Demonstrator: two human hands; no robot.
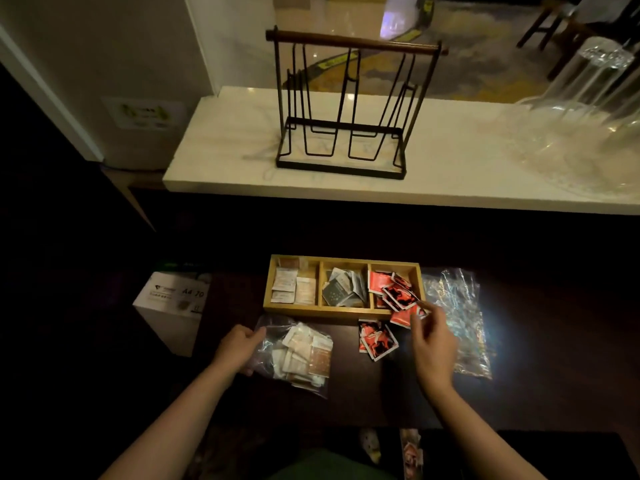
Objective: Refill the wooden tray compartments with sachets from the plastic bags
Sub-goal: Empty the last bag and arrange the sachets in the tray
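A wooden tray (313,310) with three compartments sits on the dark table. Its left compartment holds white and brown sachets, the middle one grey sachets, the right one red sachets (394,289). My left hand (239,344) grips the edge of a plastic bag of white and brown sachets (301,355) in front of the tray. My right hand (433,341) pinches red sachets (403,317) over the tray's front right corner. A small pile of red sachets (375,339) lies on the table between my hands. An empty plastic bag (457,306) lies flat to the right.
A white paper box (173,306) stands left of the table. Behind, a white marble counter (225,168) carries a black wire rack (343,105) and clear glassware (588,109) at the right.
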